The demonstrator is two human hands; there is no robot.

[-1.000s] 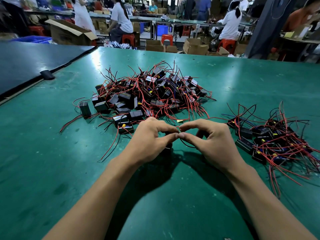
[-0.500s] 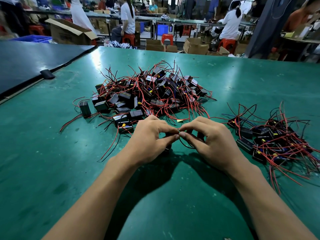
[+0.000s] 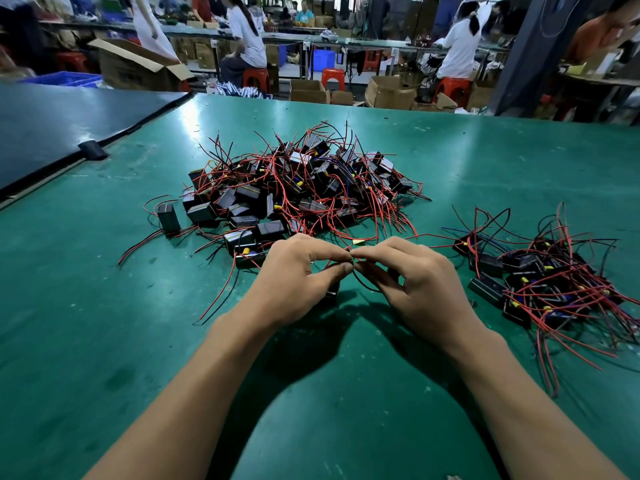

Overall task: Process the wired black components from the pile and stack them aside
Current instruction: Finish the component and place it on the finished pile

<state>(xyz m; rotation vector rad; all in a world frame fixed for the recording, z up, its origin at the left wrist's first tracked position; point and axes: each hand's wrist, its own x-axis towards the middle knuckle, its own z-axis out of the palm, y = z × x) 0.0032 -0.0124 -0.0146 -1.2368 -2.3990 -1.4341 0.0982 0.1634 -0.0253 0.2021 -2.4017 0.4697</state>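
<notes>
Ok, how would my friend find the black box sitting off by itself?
Start at the big tangled pile in the middle of the green table. Look just past its left edge: one black box stands upright, apart from the rest, red wires trailing along the table.

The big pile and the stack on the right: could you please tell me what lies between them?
In the head view, mostly bare green table, crossed only by stray red wires trailing from the pile and the stack.

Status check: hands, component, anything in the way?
Left hand and right hand both pinch one component's wires. Pile ahead, finished stack at right. Nothing in the way.
</notes>
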